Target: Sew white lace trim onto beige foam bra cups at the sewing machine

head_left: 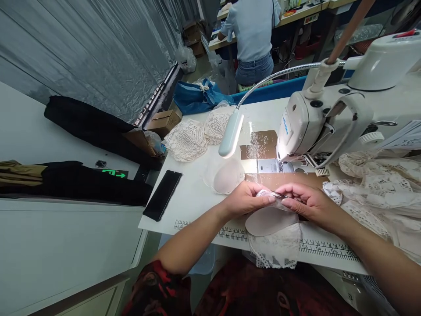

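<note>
My left hand pinches the upper edge of a white lace piece with a smooth oval pad, like a bra cup. My right hand is closed on a small, slim, dark metal tool, whose tip meets the fabric by my left fingers; its exact kind is too small to tell. The lace end of the piece hangs over the table's front edge. Just beyond my left hand lies another pale cup with sheer fabric around it.
A white sewing machine stands behind my right hand, with a gooseneck lamp beside it. Lace pieces lie at the back left and lace fabric at right. A black phone rests on the left; a person sits beyond.
</note>
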Available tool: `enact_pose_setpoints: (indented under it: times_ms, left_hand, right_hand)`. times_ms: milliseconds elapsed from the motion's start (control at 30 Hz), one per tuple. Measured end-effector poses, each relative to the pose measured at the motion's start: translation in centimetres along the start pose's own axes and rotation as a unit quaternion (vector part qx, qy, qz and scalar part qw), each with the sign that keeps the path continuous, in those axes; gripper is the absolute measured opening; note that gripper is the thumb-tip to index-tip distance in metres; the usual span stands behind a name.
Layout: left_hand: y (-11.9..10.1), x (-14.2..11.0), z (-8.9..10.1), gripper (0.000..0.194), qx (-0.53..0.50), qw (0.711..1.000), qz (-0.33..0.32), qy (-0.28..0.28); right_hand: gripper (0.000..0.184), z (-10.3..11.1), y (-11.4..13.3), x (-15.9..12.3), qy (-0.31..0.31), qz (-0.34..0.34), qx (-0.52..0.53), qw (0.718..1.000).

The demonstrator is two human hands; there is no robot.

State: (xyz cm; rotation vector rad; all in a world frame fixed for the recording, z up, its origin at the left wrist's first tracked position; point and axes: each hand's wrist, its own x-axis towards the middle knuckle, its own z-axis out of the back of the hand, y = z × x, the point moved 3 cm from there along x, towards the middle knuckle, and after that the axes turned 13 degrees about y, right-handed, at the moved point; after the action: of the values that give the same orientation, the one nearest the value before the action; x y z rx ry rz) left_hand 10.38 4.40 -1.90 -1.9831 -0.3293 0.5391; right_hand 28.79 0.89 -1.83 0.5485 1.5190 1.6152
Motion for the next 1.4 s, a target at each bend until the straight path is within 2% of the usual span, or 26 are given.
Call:
enact_pose_setpoints:
  times_ms: [100, 200, 300, 367, 400, 500, 600, 667, 733, 800, 900, 967, 1033, 1200, 1333, 1400]
  left_hand:
    - [0.1, 0.1, -0.2, 0.034, -0.010, 1.000, 0.021, 0.005]
    - [0.1, 0.3, -0.2, 0.035, 0.024, 0.999, 0.033, 0.009]
    - [0.1, 0.8, 0.2, 0.033, 0.068, 0.997, 0.023, -0.013]
    - [0.0, 1.0, 0.6, 0.030, 0.093, 0.995, 0.013, -0.040]
    - [-0.1, 1.1, 0.8, 0.029, 0.107, 0.993, 0.007, -0.055]
    - [-0.4, 0.2, 1.6, 0.034, 0.116, 0.989, 0.034, -0.088]
    - [-0.3, -2.0, 2.2, 0.053, 0.075, 0.987, 0.119, -0.072]
    - [0.0, -3.8, 2.2, 0.067, 0.054, 0.986, 0.152, -0.033]
    - [0.5, -5.4, 2.0, 0.074, 0.046, 0.986, 0.161, 0.011]
    - [1.0, -6.5, 1.7, 0.069, 0.043, 0.988, 0.145, 0.033]
    - [1.7, -7.4, 1.6, 0.047, 0.074, 0.990, 0.118, -0.005]
    - [1.9, -7.7, 1.7, 0.035, 0.110, 0.987, 0.116, -0.033]
    - [2.0, -7.9, 1.7, 0.029, 0.136, 0.983, 0.115, -0.045]
    - [1.7, -8.6, 1.7, 0.026, 0.169, 0.978, 0.108, -0.066]
    - [-0.4, -9.1, 2.2, 0.027, 0.237, 0.962, 0.069, -0.115]
    - [-2.3, -8.8, 3.1, 0.026, 0.323, 0.931, 0.023, -0.171]
  right_hand:
    - [0.033, 0.0, 0.4, 0.3, -0.012, 0.011, -0.029, 0.999]
    - [0.031, 0.1, 0.3, 0.2, -0.024, 0.005, -0.046, 0.999]
    - [0.030, 0.4, -0.1, -0.2, -0.077, 0.010, -0.063, 0.995]
    - [0.028, 0.3, 0.1, -0.6, -0.122, 0.057, -0.138, 0.981]
    - [0.025, 0.0, 0.3, -0.7, -0.122, 0.099, -0.192, 0.969]
    - [0.007, -1.8, 1.0, -0.9, -0.028, 0.227, -0.353, 0.907]
    - [0.029, -3.4, 1.0, -0.6, 0.061, 0.268, -0.452, 0.849]
    - [0.035, -3.9, 0.8, -0.3, 0.084, 0.262, -0.485, 0.830]
    - [0.040, -4.2, 0.4, -0.2, 0.097, 0.251, -0.497, 0.825]
    - [0.045, -4.3, 0.0, -0.1, 0.110, 0.235, -0.489, 0.833]
    - [0.054, -4.5, -0.4, -0.1, 0.147, 0.207, -0.441, 0.861]
    - [0.057, -4.7, -0.5, 0.0, 0.166, 0.191, -0.424, 0.869]
    - [0.058, -4.9, -0.5, 0.1, 0.179, 0.186, -0.442, 0.859]
    - [0.059, -5.4, -0.1, 0.2, 0.200, 0.195, -0.513, 0.812]
    - [0.057, -5.6, 0.3, 0.3, 0.197, 0.186, -0.521, 0.809]
    - [0.056, -5.6, 0.6, 0.4, 0.194, 0.191, -0.513, 0.814]
